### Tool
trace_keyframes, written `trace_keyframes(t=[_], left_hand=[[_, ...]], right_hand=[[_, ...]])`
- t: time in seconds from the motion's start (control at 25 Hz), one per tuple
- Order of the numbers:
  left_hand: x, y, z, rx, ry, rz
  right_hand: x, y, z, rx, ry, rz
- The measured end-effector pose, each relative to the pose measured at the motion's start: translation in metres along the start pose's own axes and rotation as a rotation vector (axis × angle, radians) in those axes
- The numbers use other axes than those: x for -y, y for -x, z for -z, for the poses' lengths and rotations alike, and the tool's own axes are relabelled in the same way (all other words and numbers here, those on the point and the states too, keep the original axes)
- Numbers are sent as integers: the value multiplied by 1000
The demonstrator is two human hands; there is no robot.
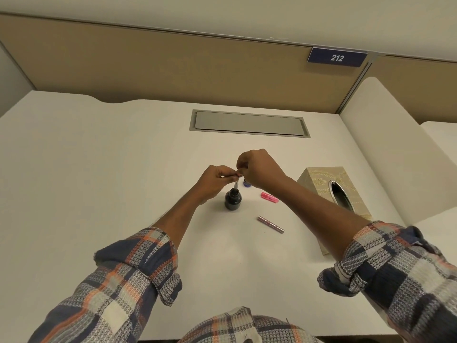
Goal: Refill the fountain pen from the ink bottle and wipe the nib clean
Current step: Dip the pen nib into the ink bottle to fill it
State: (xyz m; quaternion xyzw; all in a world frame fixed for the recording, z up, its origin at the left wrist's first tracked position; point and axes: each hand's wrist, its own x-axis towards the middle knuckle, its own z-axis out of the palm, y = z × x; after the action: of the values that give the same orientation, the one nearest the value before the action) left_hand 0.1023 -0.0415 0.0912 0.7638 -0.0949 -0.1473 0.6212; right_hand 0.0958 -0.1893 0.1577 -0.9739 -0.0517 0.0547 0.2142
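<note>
Left hand (pixel 217 180): fingers curled, thumb and forefinger closed in a narrow pinch on the upper part of the pen (pixel 236 185); the remaining fingers are folded under the palm. Right hand (pixel 258 169): fingers likewise curled, fingertips pinching the top end of the pen directly above the left-hand pinch; the two sets of fingertips touch or nearly touch, and the exact contact point is hidden by the knuckles.

Pen: only a short, pale, slender length shows below the fingers; long axis close to vertical, with a slight lean; lower end points down into the mouth of the ink bottle (pixel 233 200); the nib itself cannot be made out.

Ink bottle: dark, round, upright on the desk (pixel 123 169), directly beneath both sets of fingertips and just beside the left wrist; neither hand touches it.

Other items:
- small blue object (pixel 247 183): on the desk under the right hand, partly hidden by it;
- pink piece (pixel 270 197): lying flat below the right wrist, apart from the bottle;
- barrel (pixel 270 224): metallic, lying flat under the right forearm, nearer the person than the pink piece; long axis diagonal;
- tissue box (pixel 321 186): lying on its side outboard of the right forearm, oval opening facing up and to the right.
</note>
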Motion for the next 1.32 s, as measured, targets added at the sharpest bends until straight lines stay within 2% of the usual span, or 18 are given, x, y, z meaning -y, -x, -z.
trace_keyframes(t=[1.32], left_hand=[[25, -4, -6, 20, 23, -13]], right_hand=[[-6, 1, -11, 22, 27, -10]])
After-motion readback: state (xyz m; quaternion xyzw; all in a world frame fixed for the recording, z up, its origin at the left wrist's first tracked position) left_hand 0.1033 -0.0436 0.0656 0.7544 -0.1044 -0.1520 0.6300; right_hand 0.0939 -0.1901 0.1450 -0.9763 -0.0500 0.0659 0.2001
